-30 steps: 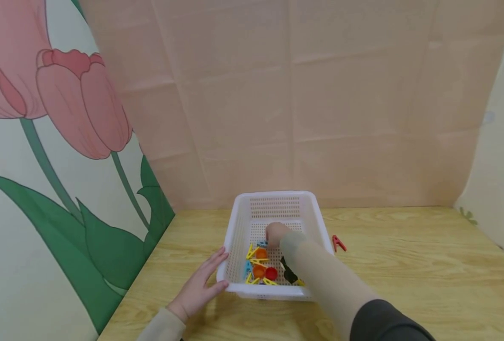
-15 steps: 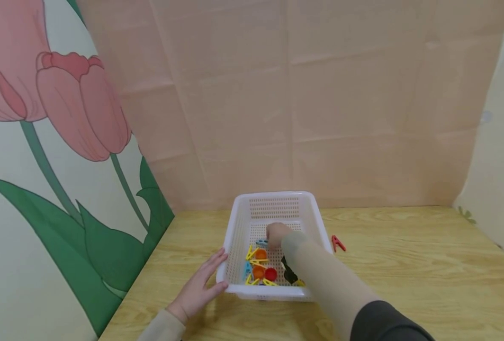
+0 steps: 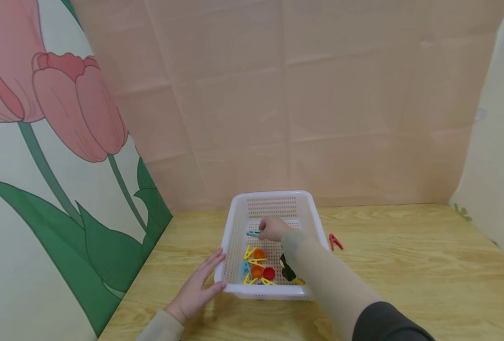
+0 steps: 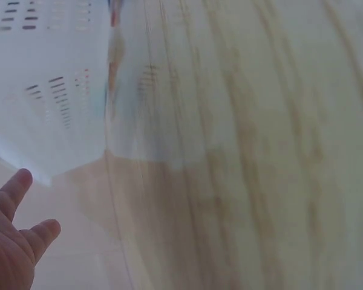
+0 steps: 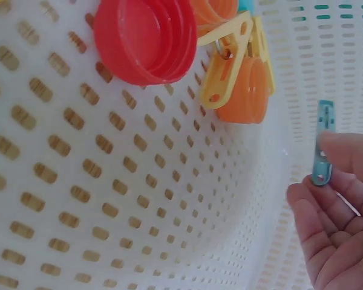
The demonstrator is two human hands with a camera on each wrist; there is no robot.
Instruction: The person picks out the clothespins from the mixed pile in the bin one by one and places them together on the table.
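My right hand [image 3: 274,229] is inside the white perforated basket [image 3: 219,277], pinching a blue clothespin [image 5: 323,142] between thumb and fingers above the basket floor. With fingers spread, my left hand [image 3: 197,287] rests against the basket's near left corner. In the basket's near left part lie several yellow clothespins [image 3: 257,262], another blue clothespin [image 3: 246,268], two orange bottle caps [image 3: 257,271] and a red bottle cap [image 5: 146,39]. A black item [image 3: 287,270] lies near my right forearm, partly hidden by it.
A red clothespin [image 3: 335,241] lies on the wooden table [image 3: 397,255], right of the basket. Brown paper [image 3: 235,118] hangs behind the table, and a wall with painted tulips [image 3: 77,109] stands at left.
The right hand has risen slightly and shifted left within the basket, bringing the blue clothespin up and away from the other things. The left hand stays at the basket corner.
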